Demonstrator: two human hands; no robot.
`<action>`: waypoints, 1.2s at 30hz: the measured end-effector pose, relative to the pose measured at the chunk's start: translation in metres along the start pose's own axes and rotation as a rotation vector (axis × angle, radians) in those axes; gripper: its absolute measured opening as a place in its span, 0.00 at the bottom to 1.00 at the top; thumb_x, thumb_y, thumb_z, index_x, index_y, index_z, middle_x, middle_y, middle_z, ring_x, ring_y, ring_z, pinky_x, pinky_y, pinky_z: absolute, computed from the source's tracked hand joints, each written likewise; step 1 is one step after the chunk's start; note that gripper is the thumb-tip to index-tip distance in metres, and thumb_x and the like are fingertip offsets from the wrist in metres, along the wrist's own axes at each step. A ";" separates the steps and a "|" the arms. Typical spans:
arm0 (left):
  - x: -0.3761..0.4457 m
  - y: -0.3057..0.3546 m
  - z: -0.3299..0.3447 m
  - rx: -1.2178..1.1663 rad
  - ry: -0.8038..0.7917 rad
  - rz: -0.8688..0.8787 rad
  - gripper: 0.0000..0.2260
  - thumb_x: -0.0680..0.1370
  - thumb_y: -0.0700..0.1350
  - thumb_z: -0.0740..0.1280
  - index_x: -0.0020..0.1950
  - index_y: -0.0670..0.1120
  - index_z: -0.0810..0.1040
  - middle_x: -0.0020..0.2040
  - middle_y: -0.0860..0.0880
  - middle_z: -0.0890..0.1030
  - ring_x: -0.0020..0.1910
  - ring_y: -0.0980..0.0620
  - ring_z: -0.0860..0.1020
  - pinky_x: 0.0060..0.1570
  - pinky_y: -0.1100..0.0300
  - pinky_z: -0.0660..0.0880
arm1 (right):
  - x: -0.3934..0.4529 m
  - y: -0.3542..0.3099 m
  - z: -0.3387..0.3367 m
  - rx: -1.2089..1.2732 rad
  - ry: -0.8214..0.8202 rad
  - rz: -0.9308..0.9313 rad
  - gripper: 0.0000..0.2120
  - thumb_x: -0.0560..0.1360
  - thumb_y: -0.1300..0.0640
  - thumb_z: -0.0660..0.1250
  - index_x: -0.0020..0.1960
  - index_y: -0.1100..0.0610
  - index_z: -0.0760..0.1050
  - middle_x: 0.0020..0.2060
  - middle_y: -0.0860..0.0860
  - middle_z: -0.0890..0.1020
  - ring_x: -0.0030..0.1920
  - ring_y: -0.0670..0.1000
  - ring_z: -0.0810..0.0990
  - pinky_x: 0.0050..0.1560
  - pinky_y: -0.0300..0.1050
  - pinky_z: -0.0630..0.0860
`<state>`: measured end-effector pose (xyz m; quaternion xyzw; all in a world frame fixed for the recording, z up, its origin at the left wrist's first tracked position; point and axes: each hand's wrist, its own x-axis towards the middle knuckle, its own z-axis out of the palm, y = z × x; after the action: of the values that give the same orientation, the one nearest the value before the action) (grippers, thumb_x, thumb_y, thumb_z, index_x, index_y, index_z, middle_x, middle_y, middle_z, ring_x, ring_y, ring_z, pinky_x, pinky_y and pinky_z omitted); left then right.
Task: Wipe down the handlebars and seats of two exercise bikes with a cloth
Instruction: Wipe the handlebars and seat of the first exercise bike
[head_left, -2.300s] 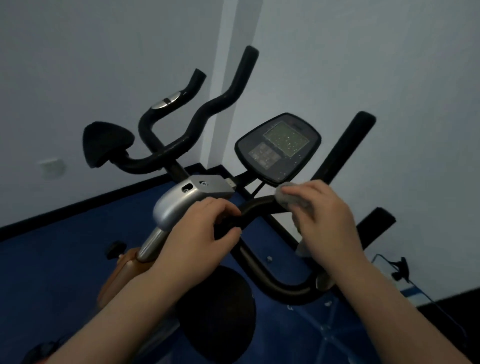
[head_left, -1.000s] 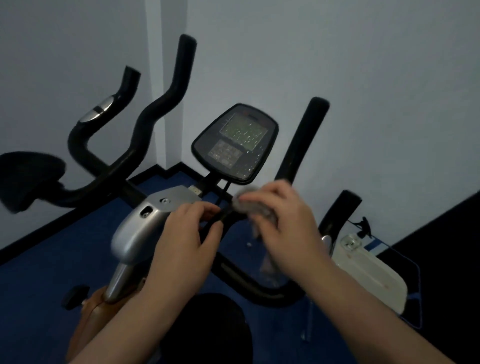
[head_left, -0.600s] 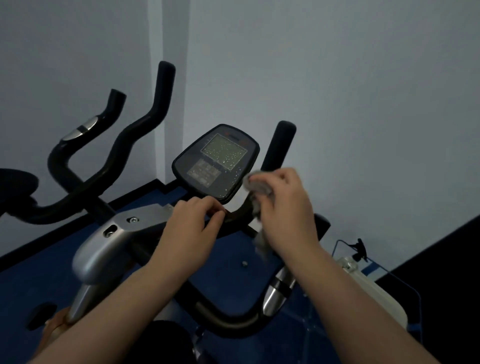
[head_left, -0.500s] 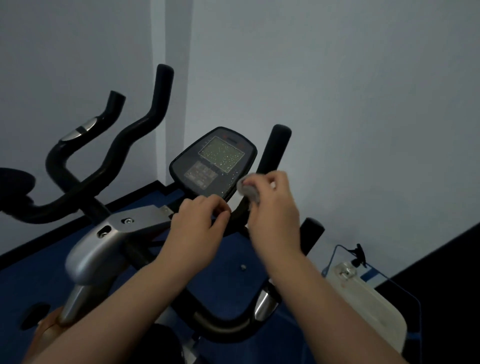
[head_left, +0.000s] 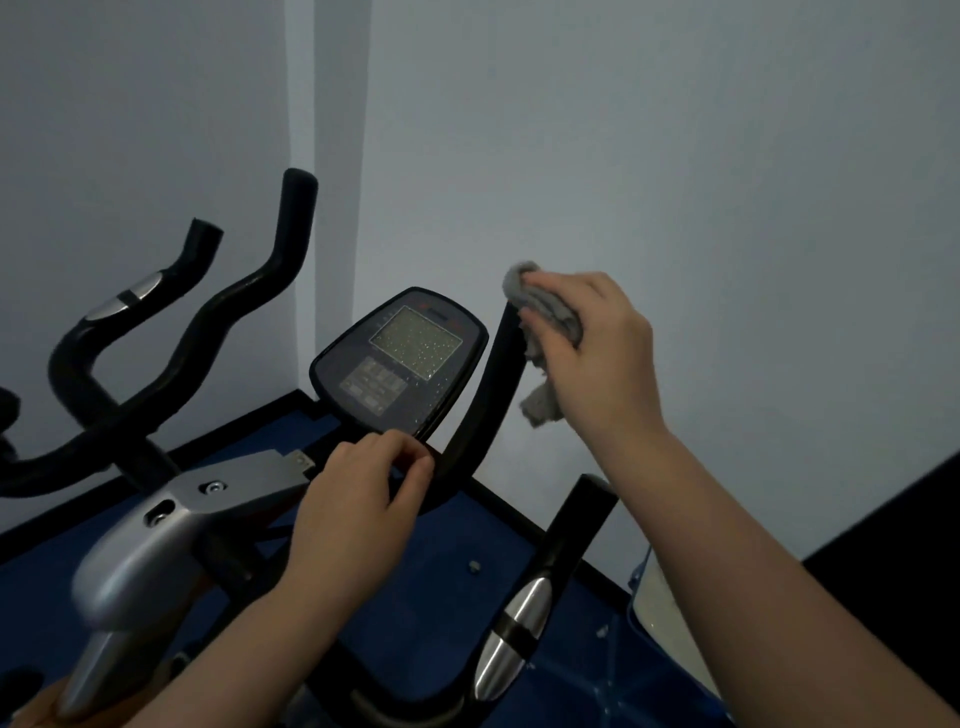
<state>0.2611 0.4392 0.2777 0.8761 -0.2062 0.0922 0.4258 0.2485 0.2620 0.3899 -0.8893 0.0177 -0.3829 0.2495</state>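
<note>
The right hand grips a grey cloth around the handlebar tip right of the console; the left hand clasps the handlebar below the console.

Bare forearms, no sleeves, two hands visible.

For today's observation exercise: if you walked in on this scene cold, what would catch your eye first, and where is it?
First, the right hand gripping a grey cloth around the top of the near bike's upright black handlebar, at centre right. Just left of it sits the console with its speckled screen, and below that the left hand holds the handlebar's lower bend.
</note>
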 end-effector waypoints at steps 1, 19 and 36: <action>0.000 0.000 0.001 0.001 0.006 0.001 0.05 0.78 0.53 0.61 0.45 0.57 0.75 0.40 0.61 0.74 0.43 0.59 0.69 0.35 0.68 0.62 | -0.007 0.002 -0.001 0.019 0.047 0.039 0.13 0.74 0.59 0.69 0.59 0.54 0.79 0.48 0.49 0.80 0.47 0.44 0.78 0.50 0.27 0.71; 0.006 -0.003 -0.003 -0.106 -0.096 0.008 0.06 0.78 0.52 0.60 0.47 0.54 0.76 0.43 0.59 0.76 0.46 0.55 0.73 0.42 0.55 0.72 | -0.049 -0.018 0.061 0.257 0.465 0.500 0.17 0.76 0.60 0.67 0.65 0.56 0.75 0.53 0.44 0.78 0.50 0.38 0.76 0.51 0.21 0.70; -0.002 -0.012 -0.017 -0.131 -0.154 0.019 0.08 0.79 0.47 0.62 0.56 0.52 0.78 0.49 0.56 0.75 0.54 0.55 0.71 0.51 0.63 0.65 | -0.038 -0.016 0.046 -0.738 -0.164 -0.174 0.10 0.77 0.62 0.64 0.58 0.57 0.74 0.64 0.50 0.72 0.51 0.52 0.72 0.35 0.46 0.76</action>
<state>0.2644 0.4596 0.2793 0.8490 -0.2521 0.0149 0.4642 0.2506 0.3042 0.3454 -0.9452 0.0586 -0.2981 -0.1200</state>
